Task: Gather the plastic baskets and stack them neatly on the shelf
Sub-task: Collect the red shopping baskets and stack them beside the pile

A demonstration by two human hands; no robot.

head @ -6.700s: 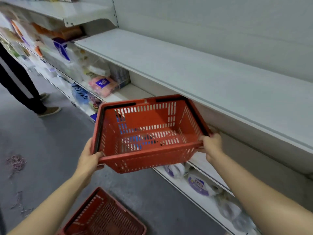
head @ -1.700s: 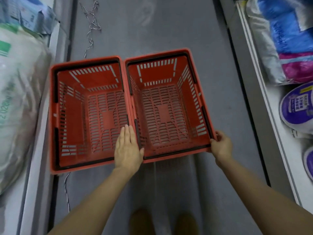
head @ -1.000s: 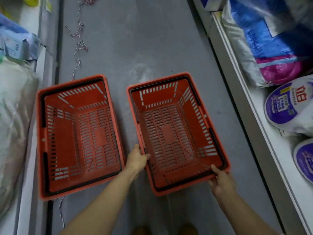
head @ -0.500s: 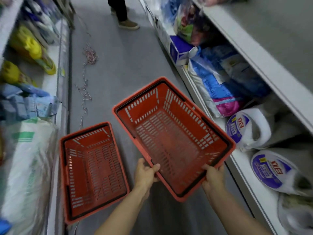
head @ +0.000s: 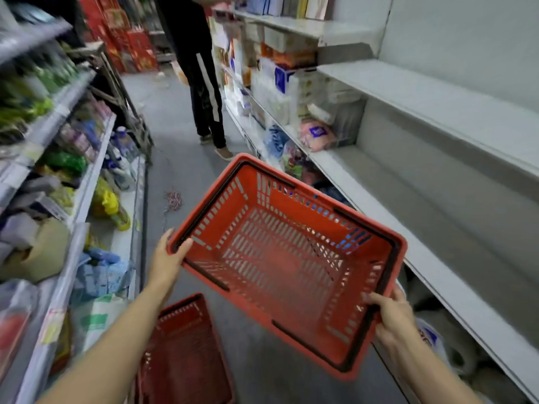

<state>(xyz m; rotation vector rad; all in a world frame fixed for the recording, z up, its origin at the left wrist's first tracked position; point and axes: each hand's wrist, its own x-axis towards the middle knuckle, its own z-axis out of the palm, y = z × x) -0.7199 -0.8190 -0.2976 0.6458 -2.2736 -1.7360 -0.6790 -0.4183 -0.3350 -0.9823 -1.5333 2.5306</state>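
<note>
I hold a red plastic basket (head: 285,263) in the air over the aisle, tilted with its open side toward me. My left hand (head: 167,262) grips its near left corner and my right hand (head: 389,319) grips its near right corner. A second red basket (head: 183,354) lies on the grey floor below, between my arms. To the right runs a bare white shelf (head: 408,217) at about the height of the held basket, with another bare white shelf (head: 431,94) above it.
A person in dark trousers (head: 204,91) stands further up the aisle by the right-hand shelving. Packed goods fill the left shelves (head: 73,185). Tissue packs (head: 315,135) sit on the right shelf beyond the bare stretch. A tangle of string (head: 173,199) lies on the floor.
I have lifted the right-hand basket off the floor and raised it higher toward the right shelving. My view has swung up along the aisle. The other basket stays on the floor.
</note>
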